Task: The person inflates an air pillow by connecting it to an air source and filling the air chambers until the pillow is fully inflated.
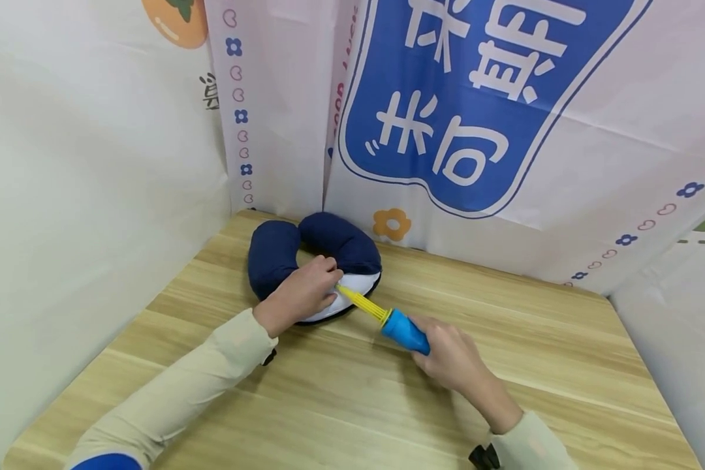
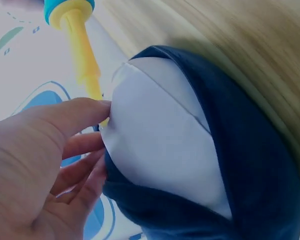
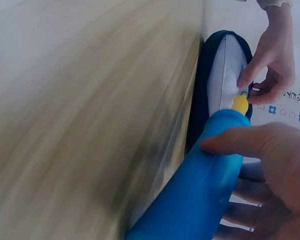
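A navy U-shaped neck pillow (image 1: 273,251) lies on the table, its cover parted over a white inner bladder (image 2: 155,125). My left hand (image 1: 303,292) pinches the bladder's edge where the yellow nozzle (image 1: 352,297) of a hand pump meets it. In the left wrist view, the thumb and fingertips close around that spot and partly hide the nozzle's tip. With my right hand (image 1: 452,356) I grip the pump's blue barrel (image 3: 195,180), thumb on one side and fingers on the other. The pump slants from the pillow down toward my right.
The wood-grain table (image 1: 352,405) reaches to printed cloth walls at the back and sides. A blue panel with white characters (image 1: 446,111) hangs behind the pillow. The pillow sits near the table's back left corner, close to the back wall.
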A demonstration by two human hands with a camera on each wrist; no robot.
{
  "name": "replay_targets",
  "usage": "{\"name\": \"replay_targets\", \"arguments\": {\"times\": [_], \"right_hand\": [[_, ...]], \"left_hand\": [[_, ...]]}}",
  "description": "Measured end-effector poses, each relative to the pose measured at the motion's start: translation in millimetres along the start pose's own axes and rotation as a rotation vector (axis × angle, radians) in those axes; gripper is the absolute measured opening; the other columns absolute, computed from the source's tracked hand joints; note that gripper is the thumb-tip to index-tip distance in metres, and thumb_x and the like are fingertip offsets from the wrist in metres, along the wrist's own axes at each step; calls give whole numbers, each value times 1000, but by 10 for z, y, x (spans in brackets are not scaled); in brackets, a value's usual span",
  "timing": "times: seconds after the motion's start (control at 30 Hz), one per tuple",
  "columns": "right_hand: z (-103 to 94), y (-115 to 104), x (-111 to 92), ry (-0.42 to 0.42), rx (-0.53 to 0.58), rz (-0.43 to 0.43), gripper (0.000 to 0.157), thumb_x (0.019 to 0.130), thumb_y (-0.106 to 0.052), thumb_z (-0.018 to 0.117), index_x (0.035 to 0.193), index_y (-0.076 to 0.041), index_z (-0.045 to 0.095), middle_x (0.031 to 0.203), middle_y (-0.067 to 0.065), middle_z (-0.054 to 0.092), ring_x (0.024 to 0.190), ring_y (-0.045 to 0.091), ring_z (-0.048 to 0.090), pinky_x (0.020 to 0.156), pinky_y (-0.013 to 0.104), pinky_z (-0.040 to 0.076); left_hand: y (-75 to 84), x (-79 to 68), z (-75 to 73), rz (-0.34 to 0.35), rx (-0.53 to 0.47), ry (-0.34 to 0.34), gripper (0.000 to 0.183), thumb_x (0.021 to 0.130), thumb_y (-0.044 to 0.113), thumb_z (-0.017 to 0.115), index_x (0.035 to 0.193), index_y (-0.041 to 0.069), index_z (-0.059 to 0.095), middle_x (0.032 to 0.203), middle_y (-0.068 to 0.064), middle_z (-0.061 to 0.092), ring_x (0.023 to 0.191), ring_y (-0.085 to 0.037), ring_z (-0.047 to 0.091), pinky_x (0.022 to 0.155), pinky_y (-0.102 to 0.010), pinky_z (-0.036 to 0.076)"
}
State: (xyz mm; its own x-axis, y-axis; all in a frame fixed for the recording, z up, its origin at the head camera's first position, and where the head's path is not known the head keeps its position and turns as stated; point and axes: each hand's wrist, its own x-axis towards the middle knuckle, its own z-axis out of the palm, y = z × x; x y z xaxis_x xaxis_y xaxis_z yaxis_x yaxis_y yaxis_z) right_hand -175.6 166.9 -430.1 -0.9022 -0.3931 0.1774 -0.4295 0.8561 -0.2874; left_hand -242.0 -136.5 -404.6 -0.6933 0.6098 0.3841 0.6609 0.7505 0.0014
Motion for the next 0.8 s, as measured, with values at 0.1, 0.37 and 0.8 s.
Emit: {"name": "replay_targets", "arguments": {"times": [0.1, 0.37, 0.8], "right_hand": [[46, -94, 92, 30, 44, -7, 59, 87, -17, 88, 140, -5, 66, 129, 14, 75, 111, 29, 74, 90, 50, 63], [179, -244, 316, 88, 143, -36, 50, 83, -18, 92, 129, -11, 72, 115, 5, 77, 94, 14, 71, 77, 35, 63], [220, -170, 322, 234, 210, -181, 42, 79, -16, 95, 117, -8, 77, 102, 3, 79, 79, 8, 68, 65, 19, 56]], "left_hand": [[29, 8, -10, -11, 35, -10, 21, 91, 9, 81, 109, 1, 75, 100, -12, 67, 86, -25, 57, 81, -36, 55], [65, 2, 45, -28, 36, 39, 17, 92, 7, 79, 108, 2, 76, 99, -11, 66, 82, -24, 56, 77, -35, 55], [-18, -62, 97, -70, -97, 98, 22, 93, 15, 83, 111, 6, 77, 104, -7, 68, 90, -21, 59, 81, -34, 56]]}}
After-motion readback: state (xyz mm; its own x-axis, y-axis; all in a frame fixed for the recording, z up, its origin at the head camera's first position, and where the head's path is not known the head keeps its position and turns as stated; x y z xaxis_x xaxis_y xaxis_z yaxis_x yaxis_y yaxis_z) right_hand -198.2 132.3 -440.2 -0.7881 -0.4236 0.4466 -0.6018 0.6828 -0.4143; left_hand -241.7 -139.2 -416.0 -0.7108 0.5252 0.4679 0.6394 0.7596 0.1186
